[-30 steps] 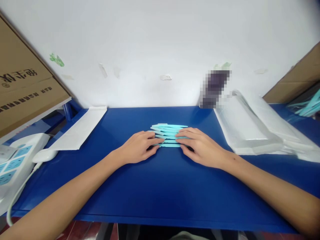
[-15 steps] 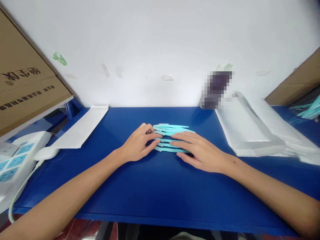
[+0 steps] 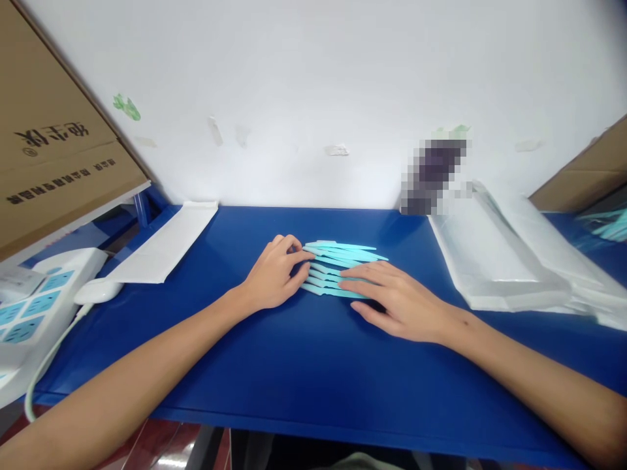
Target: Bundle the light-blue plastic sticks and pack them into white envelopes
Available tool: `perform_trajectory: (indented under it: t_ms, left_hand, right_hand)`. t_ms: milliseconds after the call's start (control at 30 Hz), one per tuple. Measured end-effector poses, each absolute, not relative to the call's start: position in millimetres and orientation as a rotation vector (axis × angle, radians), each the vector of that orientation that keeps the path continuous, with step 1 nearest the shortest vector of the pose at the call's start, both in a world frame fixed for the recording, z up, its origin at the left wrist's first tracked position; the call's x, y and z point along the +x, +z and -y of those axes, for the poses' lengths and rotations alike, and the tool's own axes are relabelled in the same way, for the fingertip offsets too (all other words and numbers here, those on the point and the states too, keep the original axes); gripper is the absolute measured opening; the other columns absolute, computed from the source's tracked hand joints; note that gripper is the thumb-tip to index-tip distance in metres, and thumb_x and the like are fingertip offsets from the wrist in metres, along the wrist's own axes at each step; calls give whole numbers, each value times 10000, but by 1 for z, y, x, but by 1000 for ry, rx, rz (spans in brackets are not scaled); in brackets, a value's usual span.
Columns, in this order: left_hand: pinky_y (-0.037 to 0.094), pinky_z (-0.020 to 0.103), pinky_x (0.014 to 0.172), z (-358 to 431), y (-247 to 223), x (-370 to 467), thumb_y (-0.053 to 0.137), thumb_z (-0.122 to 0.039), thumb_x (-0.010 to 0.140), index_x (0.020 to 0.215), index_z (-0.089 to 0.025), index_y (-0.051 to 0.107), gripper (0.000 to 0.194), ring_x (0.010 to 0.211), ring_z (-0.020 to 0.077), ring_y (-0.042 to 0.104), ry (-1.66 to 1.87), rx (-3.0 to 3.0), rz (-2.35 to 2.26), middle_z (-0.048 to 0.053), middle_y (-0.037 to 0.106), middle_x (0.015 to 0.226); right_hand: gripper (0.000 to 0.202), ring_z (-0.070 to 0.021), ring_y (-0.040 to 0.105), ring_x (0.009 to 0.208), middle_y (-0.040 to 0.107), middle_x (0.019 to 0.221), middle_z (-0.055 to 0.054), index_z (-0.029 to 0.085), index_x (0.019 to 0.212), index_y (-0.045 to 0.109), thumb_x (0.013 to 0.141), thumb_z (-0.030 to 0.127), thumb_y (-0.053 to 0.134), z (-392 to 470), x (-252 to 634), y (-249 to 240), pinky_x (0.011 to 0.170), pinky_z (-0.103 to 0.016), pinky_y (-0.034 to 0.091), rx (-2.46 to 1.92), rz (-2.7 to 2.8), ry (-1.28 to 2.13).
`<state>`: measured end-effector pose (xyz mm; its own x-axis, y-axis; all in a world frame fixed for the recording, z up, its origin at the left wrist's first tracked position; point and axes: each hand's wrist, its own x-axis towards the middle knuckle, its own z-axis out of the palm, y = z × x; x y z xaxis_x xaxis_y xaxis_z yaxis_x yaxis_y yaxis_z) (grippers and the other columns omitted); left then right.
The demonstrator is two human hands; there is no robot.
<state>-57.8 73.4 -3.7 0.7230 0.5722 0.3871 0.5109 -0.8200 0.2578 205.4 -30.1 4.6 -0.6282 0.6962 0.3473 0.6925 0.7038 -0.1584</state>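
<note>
Several slim light-blue plastic sticks [image 3: 337, 250] lie side by side on the blue table [image 3: 274, 365], a loose overlapping group at the back and a closer row in front. My left hand [image 3: 279, 273] is at their left ends, thumb and index finger bent close together at the row; whether a stick is pinched between them is too small to tell. My right hand [image 3: 399, 297] rests palm down with spread fingers over the right part of the front sticks, covering their right ends.
A white power strip [image 3: 59, 294] with a plugged-in white charger [image 3: 98, 291] and cable stands at the left, beside a flat white sleeve [image 3: 166, 245]. Clear plastic packets [image 3: 504, 261] lie at the right. Cardboard boxes [image 3: 63, 150] flank both sides; a white wall [image 3: 294, 98] rises behind.
The front sticks lie closer together than before. My left hand has shifted slightly along their left ends, and the whole view has moved a little.
</note>
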Motion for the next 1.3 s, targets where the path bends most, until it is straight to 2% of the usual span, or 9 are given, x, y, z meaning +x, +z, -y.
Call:
perform_trajectory:
  t_ms: [267,500,667,1067,1300]
  left_hand:
    - [470,465,921,-74,-4,-59,422,-276,1010,1241,-149,724,400,1016,258,505,643,2780,-870,129,573,1145]
    - [430,509,999,-73,-1,-60,420,-303,1021,1341,-231,665,410,1138,286,489,518,2808,-785,130,509,1290]
    - [429,540,1022,-72,-2,-59,372,-343,1039,1423,-163,563,465,1192,313,477,547,2792,-899,161,512,1349]
    - [432,537,1018,-73,-2,-59,398,-359,1039,1318,-174,652,420,1239,313,514,540,2801,-837,149,582,1337]
    - [427,497,1015,-73,-1,-57,418,-316,1033,1269,-194,684,376,1237,288,552,531,2820,-758,111,654,1325]
  right_hand:
    - [348,-253,616,1244,671,1342,-101,197,1282,681,1030,332,482,30,207,4,1060,-461,489,-1073,2549,26]
    - [421,-298,567,1319,594,1441,-142,172,1363,633,1044,373,448,28,207,2,1077,-516,492,-1223,2539,-99]
    - [444,-306,541,1353,569,1468,-150,168,1379,622,1048,394,430,28,207,2,1100,-517,480,-1255,2548,-127]
    - [442,-309,500,1391,571,1475,-124,207,1404,603,1041,406,447,28,208,1,1138,-550,413,-1277,2547,-85]
    - [370,-282,626,1207,674,1316,-132,188,1295,670,1032,342,460,28,205,5,1087,-538,441,-1190,2547,-59]
